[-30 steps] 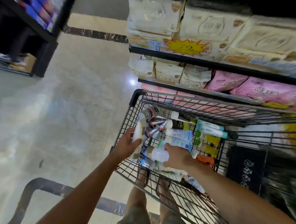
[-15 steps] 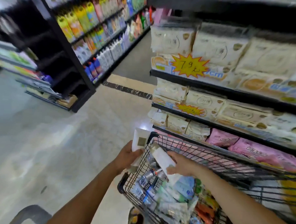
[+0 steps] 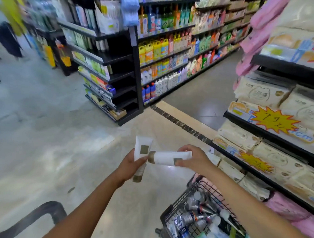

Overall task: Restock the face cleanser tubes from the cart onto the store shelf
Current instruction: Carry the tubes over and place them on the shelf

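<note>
My left hand (image 3: 128, 165) grips a white face cleanser tube (image 3: 142, 150) that stands upright with its gold cap pointing down. My right hand (image 3: 194, 160) holds a second white tube (image 3: 166, 157) lying sideways, its gold cap pointing left and almost touching the first tube. Both hands are raised over the floor, up and to the left of the black wire cart (image 3: 178, 205). Several more tubes and bottles (image 3: 197, 218) lie in the cart. A black shelf unit (image 3: 119, 64) with tubes and boxes stands ahead across the aisle.
Shelves of tissue packs (image 3: 269, 133) with yellow price stars run along the right, close beside the cart. A long aisle of detergent bottles (image 3: 172, 53) runs back at centre. A dark curved bar (image 3: 42, 214) sits at lower left. Grey floor lies open ahead.
Both hands have lifted out of the cart, each with a white tube, and moved up and left. The view has swung up from the cart toward the aisle and the far shelves.
</note>
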Available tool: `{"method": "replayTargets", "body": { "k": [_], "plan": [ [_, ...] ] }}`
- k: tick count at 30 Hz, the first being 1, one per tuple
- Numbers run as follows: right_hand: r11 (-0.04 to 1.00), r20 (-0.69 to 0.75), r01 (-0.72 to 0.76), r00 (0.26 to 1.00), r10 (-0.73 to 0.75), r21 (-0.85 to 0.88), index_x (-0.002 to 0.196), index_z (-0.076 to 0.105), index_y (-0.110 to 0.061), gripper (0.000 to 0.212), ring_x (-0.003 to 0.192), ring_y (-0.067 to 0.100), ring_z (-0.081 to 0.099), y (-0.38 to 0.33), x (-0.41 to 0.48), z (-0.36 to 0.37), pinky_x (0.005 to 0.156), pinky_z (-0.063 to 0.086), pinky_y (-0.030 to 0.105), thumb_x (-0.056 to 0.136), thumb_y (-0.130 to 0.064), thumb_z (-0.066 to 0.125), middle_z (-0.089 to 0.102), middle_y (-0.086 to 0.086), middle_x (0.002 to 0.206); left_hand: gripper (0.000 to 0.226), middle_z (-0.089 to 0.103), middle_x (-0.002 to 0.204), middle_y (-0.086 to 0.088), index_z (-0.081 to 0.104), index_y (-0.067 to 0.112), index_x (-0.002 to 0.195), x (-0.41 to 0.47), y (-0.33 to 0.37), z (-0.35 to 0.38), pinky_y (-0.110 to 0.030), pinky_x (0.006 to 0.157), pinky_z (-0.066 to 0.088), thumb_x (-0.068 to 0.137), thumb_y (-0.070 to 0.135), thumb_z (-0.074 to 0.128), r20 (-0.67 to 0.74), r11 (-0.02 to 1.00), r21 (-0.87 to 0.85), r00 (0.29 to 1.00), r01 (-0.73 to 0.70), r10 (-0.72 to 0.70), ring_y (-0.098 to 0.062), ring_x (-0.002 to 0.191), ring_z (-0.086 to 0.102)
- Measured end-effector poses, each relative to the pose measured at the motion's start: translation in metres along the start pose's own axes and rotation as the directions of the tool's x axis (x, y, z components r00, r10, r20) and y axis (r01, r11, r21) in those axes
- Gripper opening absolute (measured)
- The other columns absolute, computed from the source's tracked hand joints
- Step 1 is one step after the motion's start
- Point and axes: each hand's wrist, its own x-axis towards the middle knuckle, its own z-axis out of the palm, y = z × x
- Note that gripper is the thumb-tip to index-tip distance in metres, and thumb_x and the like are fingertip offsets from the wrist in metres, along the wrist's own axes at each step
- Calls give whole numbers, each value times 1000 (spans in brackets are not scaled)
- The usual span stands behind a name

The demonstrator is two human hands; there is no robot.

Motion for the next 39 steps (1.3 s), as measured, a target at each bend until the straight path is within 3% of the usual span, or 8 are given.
{"method": "replayTargets", "body": {
  "k": [3,9,14,17,21,25,30,39],
  "plan": [
    [982,-15,24,1000,-22,189,107,70,-22,36,93,16,67,-65,28,38,72,58,26,76,-22,89,71,-2,102,25,73,112,1,57,34,126,-7,-3,-64,-31,82,61,101,33,63,-70,997,-74,998,1,-6,-19,99,73],
    [867,19,15,999,-28,498,122,68,-16,59,108,25,69,-162,89,134,83,62,36,69,-25,92,70,7,118,25,73,113,-1,57,34,126,-19,-19,-193,-42,89,61,102,32,63,-177,992,-122,984,-35,13,-22,99,74],
    [751,88,-7,994,-68,661,111,71,-11,23,95,18,73,-229,119,205,75,60,33,89,-13,76,77,4,107,25,73,114,-6,57,25,126,-27,-33,-276,-28,72,58,102,28,63,-277,973,-222,961,-62,-2,-26,99,74],
    [744,136,-13,985,-104,668,112,69,-13,17,84,17,71,-261,143,241,75,58,37,98,-21,65,75,4,99,34,72,114,-9,58,20,127,-19,-42,-318,-35,74,59,98,35,68,-310,955,-287,951,-73,-20,-28,99,74],
    [744,185,-2,969,-164,669,121,63,-17,20,88,19,71,-300,193,282,75,59,39,104,-25,56,74,6,104,48,73,114,-8,59,18,128,6,-45,-371,-48,82,56,87,42,70,-356,925,-362,934,-113,-26,-28,99,73],
    [704,241,-10,943,-229,710,126,61,-17,23,87,14,70,-343,260,315,72,57,34,105,-21,53,72,3,104,48,72,116,-7,59,13,130,43,-36,-424,-45,87,56,90,36,70,-376,898,-407,927,-170,5,-22,101,69],
    [681,331,-91,915,-231,727,113,64,-11,22,81,16,69,-399,363,345,74,54,37,100,-2,49,73,7,94,45,71,112,-4,58,11,129,110,-15,-495,-41,86,57,90,31,69,-422,875,-432,907,-219,19,-21,98,69],
    [806,427,-34,861,-276,591,122,64,-14,28,111,28,69,-488,541,401,100,54,50,97,-5,60,75,8,114,46,72,119,-6,58,20,132,234,-2,-616,-45,88,58,91,38,69,-538,870,-440,841,-225,-55,-21,101,70]
  ]
}}
